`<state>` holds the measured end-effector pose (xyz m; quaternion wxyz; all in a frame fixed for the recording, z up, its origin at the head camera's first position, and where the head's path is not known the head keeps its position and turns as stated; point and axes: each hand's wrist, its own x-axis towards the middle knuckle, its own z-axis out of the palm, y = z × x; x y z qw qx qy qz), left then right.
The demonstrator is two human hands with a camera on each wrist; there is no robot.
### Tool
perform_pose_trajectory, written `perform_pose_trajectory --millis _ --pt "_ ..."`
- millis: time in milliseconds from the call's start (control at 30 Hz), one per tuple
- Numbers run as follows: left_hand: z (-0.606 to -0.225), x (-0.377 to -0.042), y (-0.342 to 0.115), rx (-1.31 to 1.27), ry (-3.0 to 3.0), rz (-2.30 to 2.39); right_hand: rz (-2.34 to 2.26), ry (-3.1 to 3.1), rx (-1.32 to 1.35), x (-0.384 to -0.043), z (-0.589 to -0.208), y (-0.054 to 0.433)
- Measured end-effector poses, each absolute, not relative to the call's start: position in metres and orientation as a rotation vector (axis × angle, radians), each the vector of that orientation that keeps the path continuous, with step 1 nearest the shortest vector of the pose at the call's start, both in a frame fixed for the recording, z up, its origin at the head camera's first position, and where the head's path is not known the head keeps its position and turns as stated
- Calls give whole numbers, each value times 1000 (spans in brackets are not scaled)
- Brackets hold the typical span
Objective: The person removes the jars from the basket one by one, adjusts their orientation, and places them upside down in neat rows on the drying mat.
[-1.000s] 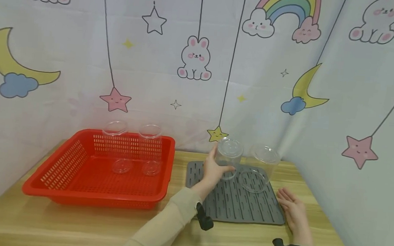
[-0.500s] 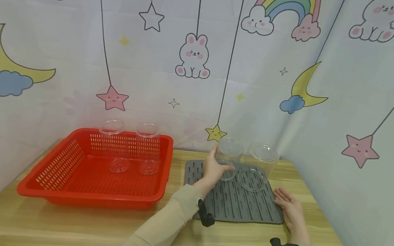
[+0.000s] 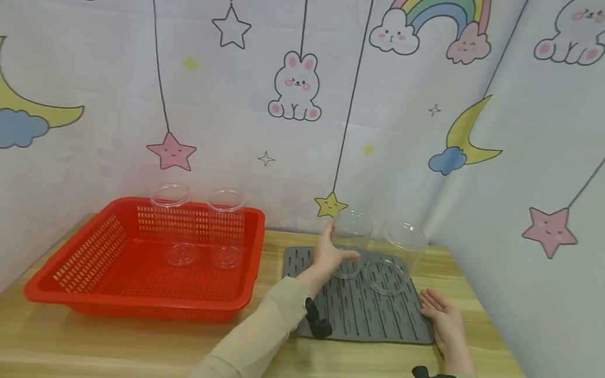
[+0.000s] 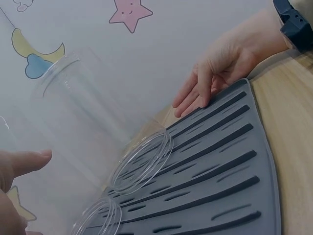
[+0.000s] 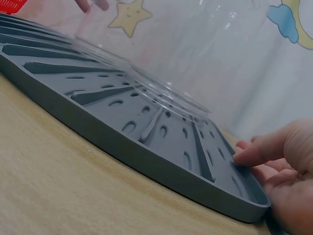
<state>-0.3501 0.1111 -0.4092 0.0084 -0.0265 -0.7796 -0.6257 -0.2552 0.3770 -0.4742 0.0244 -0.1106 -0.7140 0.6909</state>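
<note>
A clear plastic cup (image 3: 352, 233) stands upside down at the back of the grey drying mat (image 3: 367, 322). My left hand (image 3: 325, 258) holds it from the left, thumb across its near side and fingers around the far left. A larger clear cup (image 3: 403, 249), also inverted, stands just right of it; its wide rim (image 4: 142, 161) lies on the mat in the left wrist view. My right hand (image 3: 447, 322) rests at the mat's right edge. Its thumb (image 5: 259, 149) reaches over the raised rim, with loosely extended fingers outside it.
A red plastic basket (image 3: 152, 302) stands on the left of the wooden table (image 3: 128, 346). Two clear cups, a left one (image 3: 171, 194) and a right one (image 3: 227, 200), stand upright inside it. A patterned cloth (image 3: 235, 102) hangs close behind.
The cup in my left hand has come down slightly, and its lower rim now sits on the mat. The view shifted a little; my right hand stays by the mat's edge.
</note>
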Motion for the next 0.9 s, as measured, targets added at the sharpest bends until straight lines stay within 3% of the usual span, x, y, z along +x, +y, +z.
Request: perform_pose_trajectory --millis 900 --pt "-402 -351 115 -118 -2480 -1912 2148 -2205 -372 -255 -470 375"
